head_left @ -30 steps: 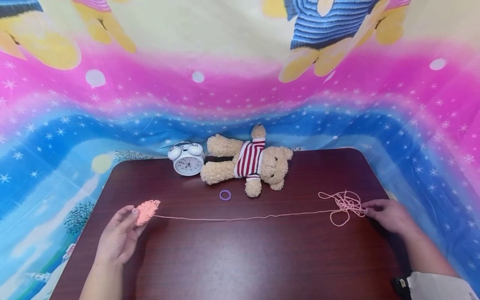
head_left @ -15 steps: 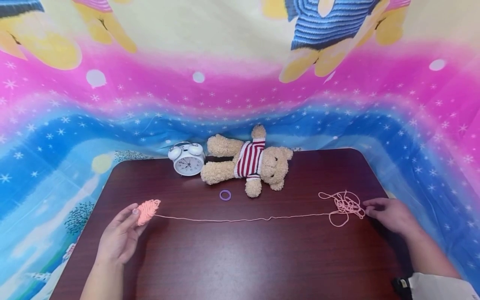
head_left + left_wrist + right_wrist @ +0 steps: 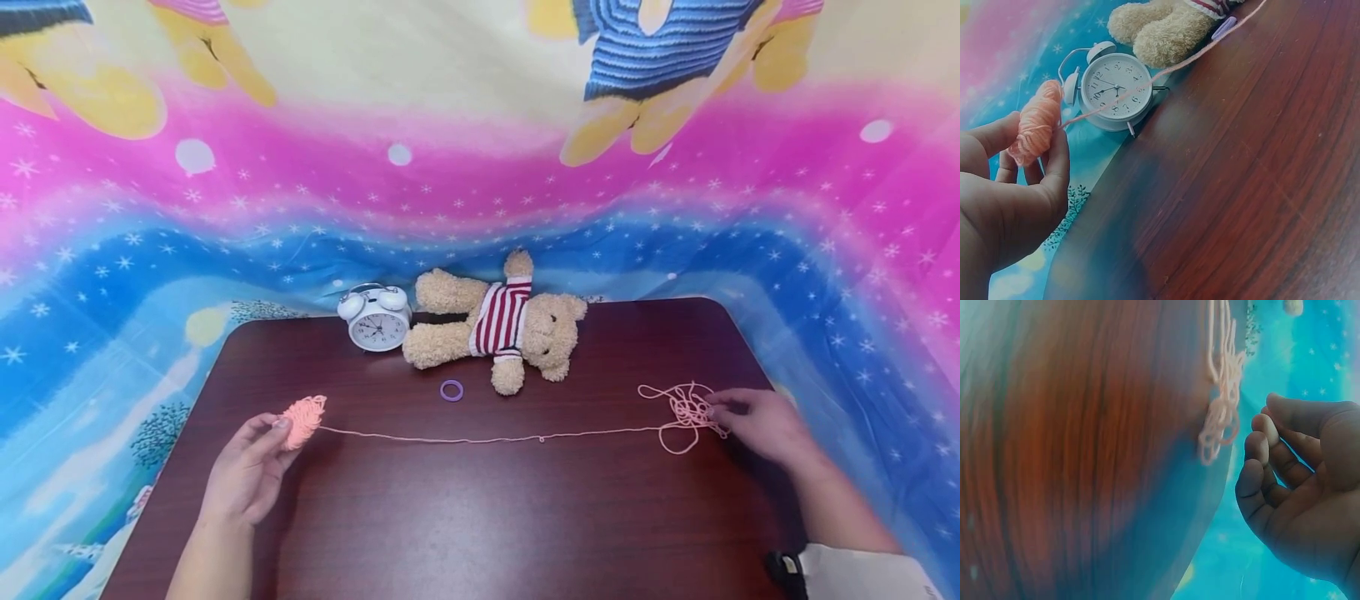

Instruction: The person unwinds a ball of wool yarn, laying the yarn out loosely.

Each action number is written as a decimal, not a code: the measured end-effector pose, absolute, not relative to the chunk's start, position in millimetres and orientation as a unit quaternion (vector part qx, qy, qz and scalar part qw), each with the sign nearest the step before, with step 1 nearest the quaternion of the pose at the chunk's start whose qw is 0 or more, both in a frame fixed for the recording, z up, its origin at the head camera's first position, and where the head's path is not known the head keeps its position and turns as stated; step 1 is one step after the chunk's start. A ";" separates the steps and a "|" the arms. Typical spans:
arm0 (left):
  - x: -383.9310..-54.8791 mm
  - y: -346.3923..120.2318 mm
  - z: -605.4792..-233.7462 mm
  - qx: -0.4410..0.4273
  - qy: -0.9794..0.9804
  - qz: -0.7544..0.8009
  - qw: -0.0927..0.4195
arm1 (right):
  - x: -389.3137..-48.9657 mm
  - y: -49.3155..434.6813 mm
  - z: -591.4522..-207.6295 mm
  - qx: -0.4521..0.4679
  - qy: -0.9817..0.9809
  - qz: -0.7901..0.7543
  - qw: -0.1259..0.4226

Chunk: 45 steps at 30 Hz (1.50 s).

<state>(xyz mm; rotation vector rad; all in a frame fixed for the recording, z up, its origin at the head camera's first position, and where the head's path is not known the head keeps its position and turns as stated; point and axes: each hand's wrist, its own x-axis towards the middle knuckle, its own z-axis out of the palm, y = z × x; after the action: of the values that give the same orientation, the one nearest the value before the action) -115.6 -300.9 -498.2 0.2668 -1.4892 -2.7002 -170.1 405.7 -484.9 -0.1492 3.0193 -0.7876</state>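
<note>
My left hand (image 3: 251, 467) pinches a small wound bundle of peach yarn (image 3: 304, 422) between thumb and fingers, held up over the table's left side. In the left wrist view the bundle (image 3: 1038, 124) sits upright at the fingertips. One strand (image 3: 457, 440) runs from it across the table to a loose tangle of yarn (image 3: 686, 407) on the right. My right hand (image 3: 759, 427) hovers at the tangle's right edge. In the right wrist view its fingers (image 3: 1262, 430) are loosely bent, apart from the yarn (image 3: 1219, 415), with nothing between them.
A teddy bear (image 3: 498, 321) in a striped shirt lies on its back at the rear of the brown table (image 3: 480, 533). Beside its legs stands a white alarm clock (image 3: 377, 323). A purple ring (image 3: 452, 391) lies in front. A printed cloth (image 3: 480, 192) hangs behind.
My right hand has let go of the yarn at the tangle's edge and shifted left over it. The strand has slackened. My left hand has moved slightly right with the bundle.
</note>
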 end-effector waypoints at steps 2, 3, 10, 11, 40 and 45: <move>-115.6 -299.4 -497.9 0.092 -0.487 -0.868 0.020 | -170.8 399.2 -483.4 -0.047 0.966 -0.254 0.007; -115.7 -298.7 -497.7 0.096 -0.492 -0.865 0.018 | -171.5 396.2 -482.8 -0.047 0.965 -0.256 0.009; -118.2 -292.8 -497.4 0.106 -0.501 -0.859 0.011 | -174.9 370.2 -479.2 -0.051 0.960 -0.273 0.019; -118.4 -291.7 -497.5 0.105 -0.502 -0.858 0.010 | -175.4 365.7 -478.5 -0.051 0.959 -0.277 0.024; -131.2 -259.5 -498.6 0.049 -0.554 -0.828 -0.069 | -190.5 247.8 -488.7 -0.108 0.938 -0.325 0.048; -133.6 -253.9 -498.2 0.034 -0.538 -0.839 -0.074 | -190.4 226.9 -490.0 -0.123 0.931 -0.338 0.057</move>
<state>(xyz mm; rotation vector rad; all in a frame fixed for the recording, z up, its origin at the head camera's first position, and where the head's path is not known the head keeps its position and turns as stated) -133.6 -253.9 -498.2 0.1112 -1.7743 -2.7691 -190.4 226.9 -490.0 -0.3730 2.8239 -1.0259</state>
